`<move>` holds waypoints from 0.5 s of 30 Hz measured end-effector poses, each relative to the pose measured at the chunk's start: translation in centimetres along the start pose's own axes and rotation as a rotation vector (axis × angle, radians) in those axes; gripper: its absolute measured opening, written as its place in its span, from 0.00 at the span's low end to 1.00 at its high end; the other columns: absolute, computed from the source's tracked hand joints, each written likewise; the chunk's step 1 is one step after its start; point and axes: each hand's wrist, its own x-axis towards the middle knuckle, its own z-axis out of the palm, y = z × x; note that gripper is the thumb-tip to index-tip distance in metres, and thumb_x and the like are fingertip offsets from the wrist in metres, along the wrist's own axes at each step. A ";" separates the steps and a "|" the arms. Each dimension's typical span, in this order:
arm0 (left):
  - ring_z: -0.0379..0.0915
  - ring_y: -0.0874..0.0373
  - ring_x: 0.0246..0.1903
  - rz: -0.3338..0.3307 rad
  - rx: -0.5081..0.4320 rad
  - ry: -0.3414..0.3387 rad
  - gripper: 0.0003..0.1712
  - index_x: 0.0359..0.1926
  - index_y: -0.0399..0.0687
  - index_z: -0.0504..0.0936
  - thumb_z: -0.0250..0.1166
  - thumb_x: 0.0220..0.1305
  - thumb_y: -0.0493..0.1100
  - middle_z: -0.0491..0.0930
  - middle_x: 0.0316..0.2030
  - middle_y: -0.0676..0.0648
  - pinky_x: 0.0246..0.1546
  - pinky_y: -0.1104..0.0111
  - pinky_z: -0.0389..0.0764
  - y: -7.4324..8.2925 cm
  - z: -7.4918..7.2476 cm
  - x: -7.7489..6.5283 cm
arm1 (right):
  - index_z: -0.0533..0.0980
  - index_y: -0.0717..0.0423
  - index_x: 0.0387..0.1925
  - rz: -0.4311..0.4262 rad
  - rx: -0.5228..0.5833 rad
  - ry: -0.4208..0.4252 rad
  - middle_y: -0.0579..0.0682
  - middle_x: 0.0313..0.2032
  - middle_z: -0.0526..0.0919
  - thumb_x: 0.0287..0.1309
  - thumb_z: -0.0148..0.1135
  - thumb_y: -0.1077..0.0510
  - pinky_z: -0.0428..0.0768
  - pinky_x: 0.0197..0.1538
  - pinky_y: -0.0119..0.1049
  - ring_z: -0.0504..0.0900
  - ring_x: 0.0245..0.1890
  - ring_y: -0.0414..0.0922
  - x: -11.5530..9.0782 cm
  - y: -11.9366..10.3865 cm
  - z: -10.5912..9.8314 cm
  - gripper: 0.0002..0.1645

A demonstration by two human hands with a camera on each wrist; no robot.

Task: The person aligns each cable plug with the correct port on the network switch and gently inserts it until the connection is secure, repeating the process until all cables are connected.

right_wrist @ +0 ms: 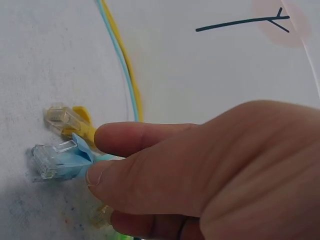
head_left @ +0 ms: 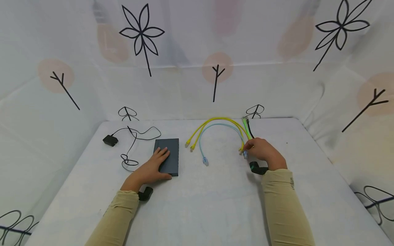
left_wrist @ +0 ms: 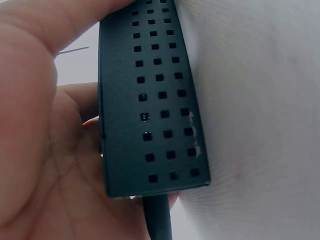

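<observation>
My left hand rests on a flat dark box with slotted sides, its fingers spread over the top and the thumb at the near edge. Close up in the left wrist view, rows of square vent holes cover one face. On the right, my right hand pinches a light-blue network cable just behind its clear plug, between thumb and forefinger. A yellow cable's plug lies right beside the forefinger. Part of another clear plug shows below the thumb, mostly hidden by the hand.
Yellow cables arch across the back of the white table, their other plugs lying left. Behind my right hand lie a green cable and a black one. A black power adapter with tangled cord sits back left. Patterned cloth walls surround the table.
</observation>
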 end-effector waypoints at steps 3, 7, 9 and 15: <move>0.25 0.44 0.77 0.000 0.000 0.001 0.58 0.77 0.51 0.49 0.70 0.55 0.61 0.40 0.78 0.49 0.70 0.43 0.52 0.1 -0.1 -0.1 | 0.80 0.59 0.47 0.006 -0.008 0.006 0.59 0.47 0.82 0.61 0.54 0.63 0.75 0.49 0.49 0.76 0.47 0.53 0.1 0.0 0.1 0.15; 0.25 0.44 0.77 0.002 -0.001 0.001 0.58 0.77 0.50 0.49 0.70 0.55 0.61 0.40 0.78 0.48 0.71 0.43 0.52 0.1 -0.1 -0.2 | 0.80 0.59 0.47 0.009 -0.012 0.006 0.59 0.48 0.81 0.59 0.54 0.65 0.75 0.49 0.50 0.76 0.47 0.54 0.1 -0.2 0.2 0.16; 0.25 0.43 0.77 0.002 0.004 0.002 0.58 0.77 0.50 0.48 0.70 0.55 0.61 0.40 0.78 0.48 0.71 0.43 0.52 0.1 -0.1 -0.1 | 0.81 0.59 0.47 0.005 -0.017 0.012 0.60 0.48 0.82 0.58 0.54 0.66 0.75 0.49 0.49 0.77 0.47 0.54 0.1 -0.3 0.2 0.16; 0.25 0.45 0.77 -0.005 0.013 0.000 0.58 0.77 0.52 0.48 0.70 0.55 0.61 0.40 0.78 0.49 0.71 0.43 0.52 -0.1 0.0 0.1 | 0.82 0.58 0.43 -0.005 -0.037 0.045 0.58 0.45 0.83 0.57 0.57 0.66 0.76 0.48 0.49 0.77 0.46 0.54 0.3 -0.2 0.6 0.14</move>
